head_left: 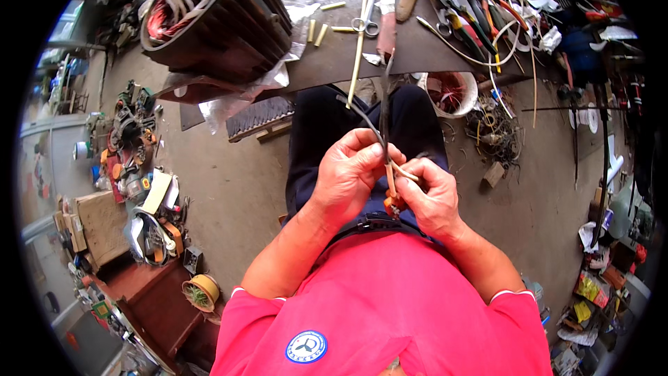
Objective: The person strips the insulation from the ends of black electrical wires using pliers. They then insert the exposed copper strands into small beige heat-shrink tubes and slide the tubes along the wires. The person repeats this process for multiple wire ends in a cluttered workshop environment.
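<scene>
In front of my belt, my left hand (pixel 346 170) is closed around a dark cable (pixel 385 108), pinching it between thumb and fingers. The cable rises toward the bench edge, and a second thin dark strand (pixel 363 117) bends away to its left. My right hand (pixel 430 195) pinches a pale wire (pixel 405 172) that comes out beside the cable. Between the hands a tan length (pixel 390 179) points down to a small orange end piece (pixel 394 204); its exact kind is unclear. Fingers hide where the strands meet.
A motor housing (pixel 233 28) with red and white windings stands on the dark bench (pixel 316 63) at far left. Scissors (pixel 369 10), a red-handled knife (pixel 387 21), short yellowish tubes and pliers (pixel 463 24) lie there. Below it, a white bucket (pixel 467 101) holds reddish wire.
</scene>
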The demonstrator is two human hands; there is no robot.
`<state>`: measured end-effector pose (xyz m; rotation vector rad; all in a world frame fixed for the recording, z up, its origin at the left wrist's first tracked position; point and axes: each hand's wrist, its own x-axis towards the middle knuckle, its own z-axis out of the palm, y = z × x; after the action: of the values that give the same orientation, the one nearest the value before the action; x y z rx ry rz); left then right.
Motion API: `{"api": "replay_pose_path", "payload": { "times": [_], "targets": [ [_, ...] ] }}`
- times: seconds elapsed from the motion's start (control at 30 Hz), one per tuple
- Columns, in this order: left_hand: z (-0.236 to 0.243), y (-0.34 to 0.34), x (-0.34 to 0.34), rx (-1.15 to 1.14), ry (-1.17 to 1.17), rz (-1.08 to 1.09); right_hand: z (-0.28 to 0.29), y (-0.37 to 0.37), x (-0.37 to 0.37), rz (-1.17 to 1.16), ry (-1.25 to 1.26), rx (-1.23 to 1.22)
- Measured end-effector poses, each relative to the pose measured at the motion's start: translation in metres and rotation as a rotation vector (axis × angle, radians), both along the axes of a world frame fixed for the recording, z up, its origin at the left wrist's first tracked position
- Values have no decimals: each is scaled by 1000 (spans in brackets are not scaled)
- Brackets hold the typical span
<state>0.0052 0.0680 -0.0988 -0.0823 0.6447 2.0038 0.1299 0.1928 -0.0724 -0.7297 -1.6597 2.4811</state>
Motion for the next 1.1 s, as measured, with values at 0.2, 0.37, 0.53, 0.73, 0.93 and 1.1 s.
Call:
{"api": "replay_pose_path", "payload": {
  "times": [0.2, 0.37, 0.53, 0.73, 0.93, 1.1],
  "targets": [
    [13, -8, -16, -2, 5, 155, -3, 2, 5, 147, 168, 78],
    [12, -10, -33, -70, 79, 314, -4, 8, 9, 196, 271, 153],
    [17, -8, -33, -93, 160, 313, -5, 16, 21, 159, 243, 28],
    [24, -9, -36, -112, 122, 322, -9, 23, 28, 145, 229, -106],
    [20, -14, -36, -96, 120, 280, -6, 49, 27, 66, 216, -99],
    [15, -25, -38, -156, 236, 212, 1, 83, 13, 46, 227, 14]
  ]
}}
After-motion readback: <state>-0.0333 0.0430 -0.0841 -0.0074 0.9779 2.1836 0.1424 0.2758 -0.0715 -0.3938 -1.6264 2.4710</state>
